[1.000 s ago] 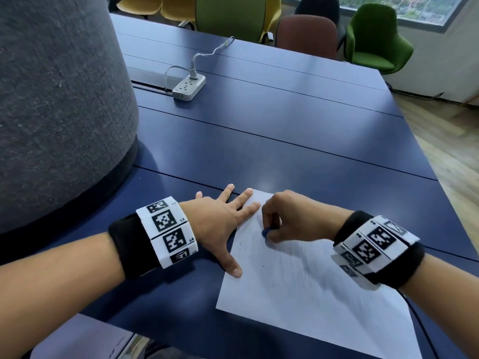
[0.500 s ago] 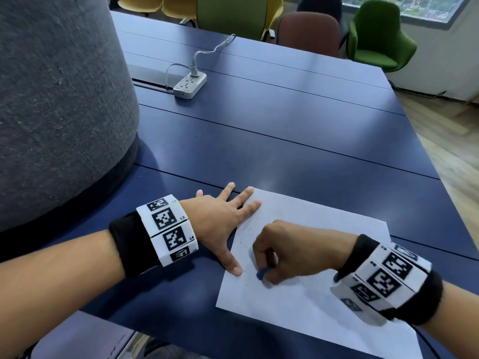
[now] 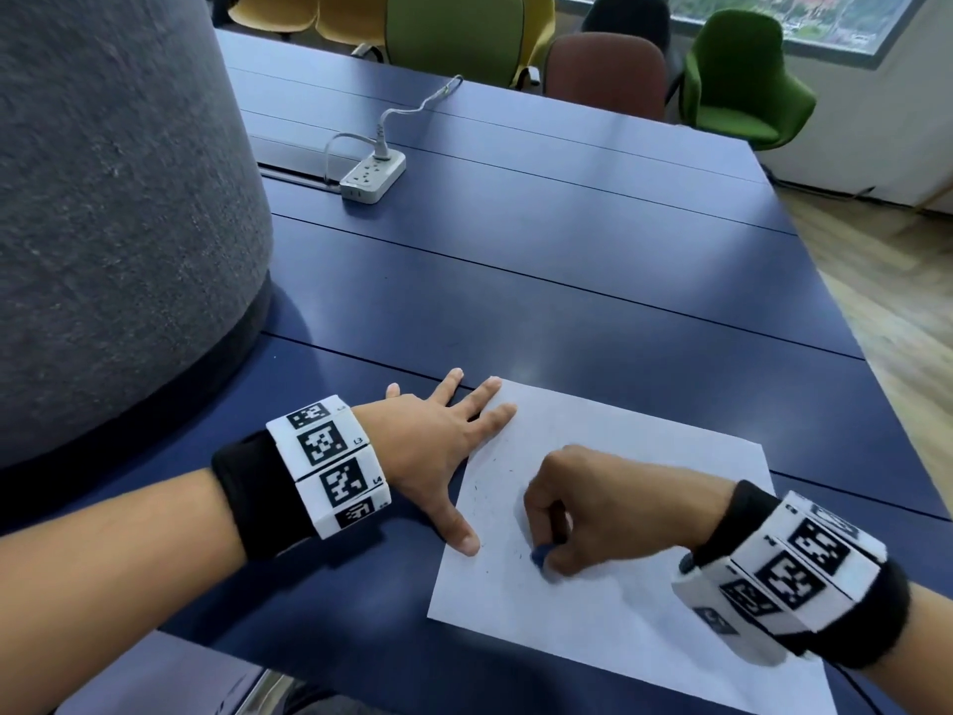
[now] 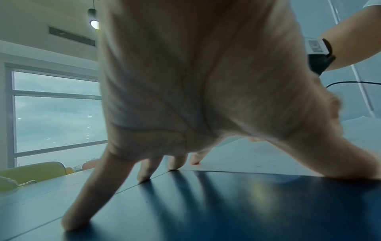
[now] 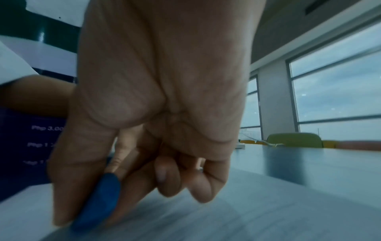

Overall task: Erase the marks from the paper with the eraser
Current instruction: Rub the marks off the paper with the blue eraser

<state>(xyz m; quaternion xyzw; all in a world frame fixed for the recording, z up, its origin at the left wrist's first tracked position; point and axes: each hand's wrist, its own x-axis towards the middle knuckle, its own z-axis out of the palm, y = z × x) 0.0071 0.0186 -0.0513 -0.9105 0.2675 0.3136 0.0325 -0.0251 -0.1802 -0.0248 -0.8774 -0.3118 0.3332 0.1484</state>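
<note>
A white sheet of paper (image 3: 634,606) lies on the blue table (image 3: 541,301) in front of me, with small dark specks near its left side. My right hand (image 3: 572,523) pinches a blue eraser (image 3: 540,553) between thumb and fingers, its tip down on the paper's left part. The right wrist view shows the same eraser (image 5: 98,202) pressed to the sheet (image 5: 226,216). My left hand (image 3: 438,451) lies flat with fingers spread, its thumb and two fingertips on the paper's left edge. In the left wrist view the spread fingers (image 4: 148,169) press the table (image 4: 226,208).
A large grey fabric cylinder (image 3: 113,209) stands on the table at the left. A white power strip (image 3: 372,177) with its cable lies at the back middle. Green, brown and yellow chairs (image 3: 742,74) line the far edge. Wooden floor is to the right.
My right hand has carried the eraser from the paper's upper left down toward me along the left side. The left hand has stayed put on the paper's edge.
</note>
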